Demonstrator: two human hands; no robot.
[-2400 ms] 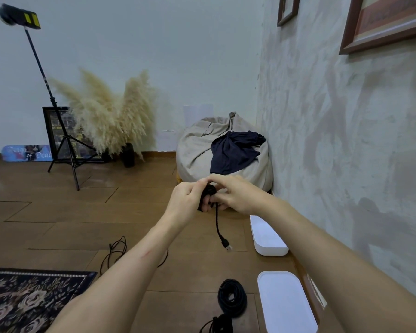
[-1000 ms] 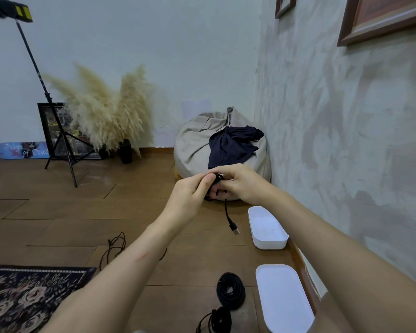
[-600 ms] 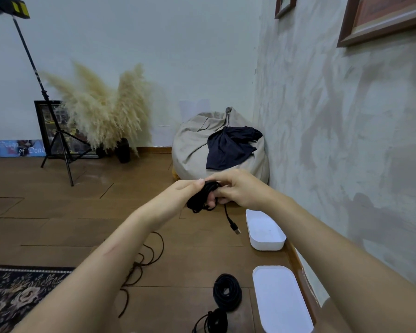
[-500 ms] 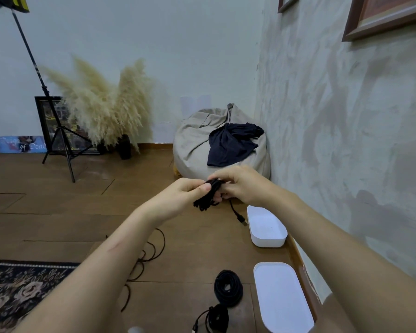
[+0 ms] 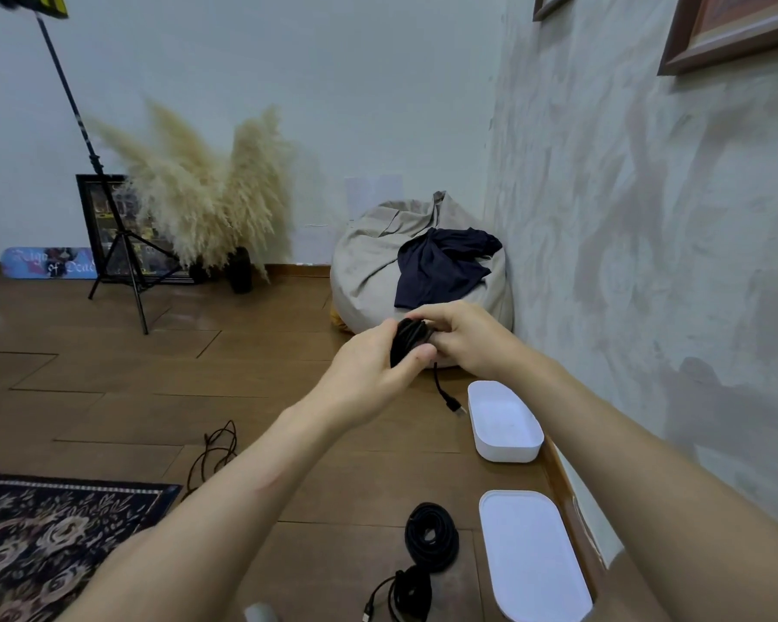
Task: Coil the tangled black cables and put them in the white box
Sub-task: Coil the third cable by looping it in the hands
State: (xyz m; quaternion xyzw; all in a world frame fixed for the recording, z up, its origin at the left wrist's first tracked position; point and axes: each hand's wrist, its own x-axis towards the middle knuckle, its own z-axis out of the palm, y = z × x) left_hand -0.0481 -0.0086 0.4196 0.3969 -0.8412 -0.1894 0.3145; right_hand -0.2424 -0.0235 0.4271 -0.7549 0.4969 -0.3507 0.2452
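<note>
So a loose cable (image 5: 214,446) lay tangled on the floor off to the left, not yet dealt with. The left hand (image 5: 369,374) was curled round the small black coil (image 5: 407,341), thumb pinching the loops together. The right hand (image 5: 463,338) gripped the other side of it, both hands up in the air above the floor. A short tail with the plug (image 5: 454,404) hung down just left of the open white box (image 5: 506,451), which sat at the floor's right edge by the wall. My take: tuck that tail through the loops before letting go, or the bundle will probably spring open. Keep the left pinch tight while the right does the tucking, then lay it flat in the box.
</note>
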